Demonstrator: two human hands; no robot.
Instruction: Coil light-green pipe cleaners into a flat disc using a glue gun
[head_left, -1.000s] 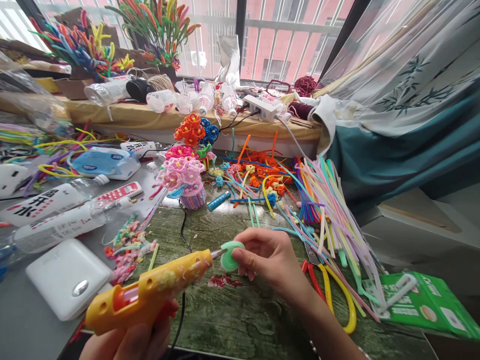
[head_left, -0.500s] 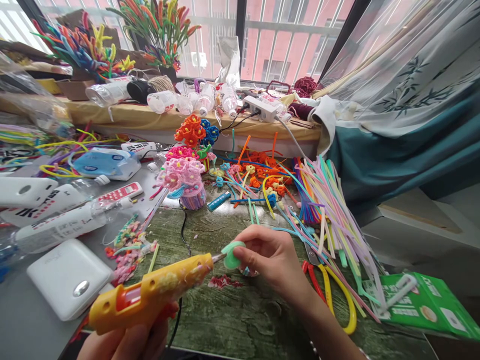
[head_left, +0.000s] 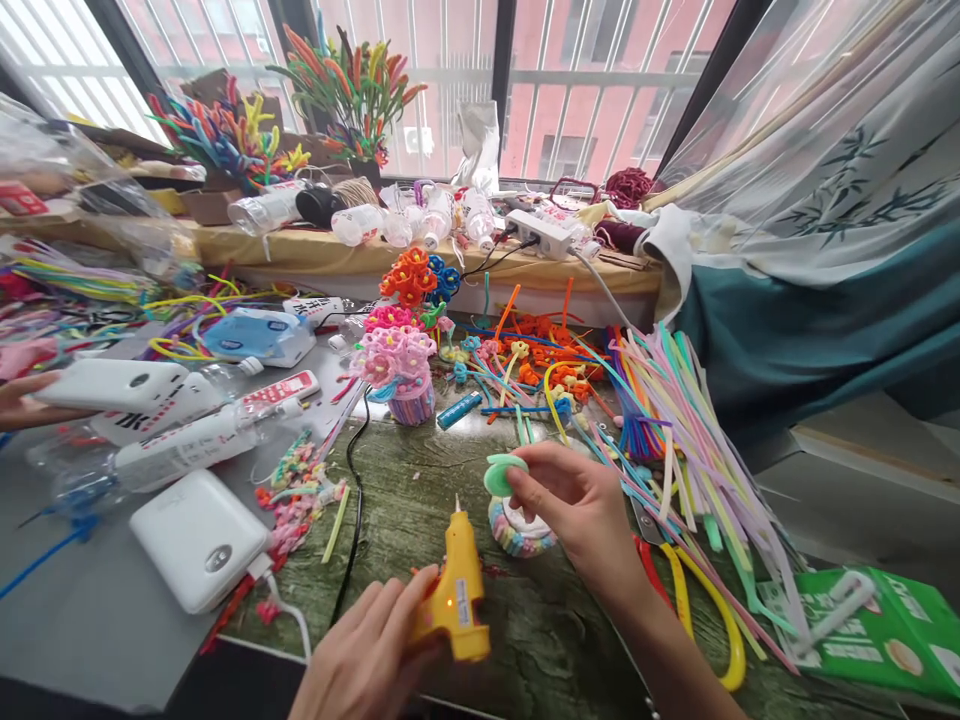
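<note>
The left hand [head_left: 367,650], lower centre of the frame, is on the handle of a yellow hot glue gun [head_left: 463,575]. Its fingers lie side by side and are closed on the handle; the thumb is largely hidden. The gun's nozzle points toward the top of the frame, and a small orange light shows on its body.

The right hand [head_left: 581,500], right of centre, clamps a mint-green coiled disc [head_left: 504,476] between thumb and index finger. The disc is near the middle of the frame, apart from the nozzle. Just below it in the frame, a round pastel-striped base [head_left: 510,537] with a white interior stands on the dark green tabletop [head_left: 427,475].

Upper centre: pink craft flowers [head_left: 394,355] rise from a striped pot [head_left: 414,402], with a teal cylinder [head_left: 459,410] to its right. Right side: a bundle of pastel pipe cleaners [head_left: 705,440] lies above a hand tool with yellow and red handles [head_left: 684,590]. Lower left: a white power bank [head_left: 199,540] is connected to a white cable [head_left: 298,612]. Far left: a co-worker's hand [head_left: 26,402] holds a white device [head_left: 109,385].
</note>
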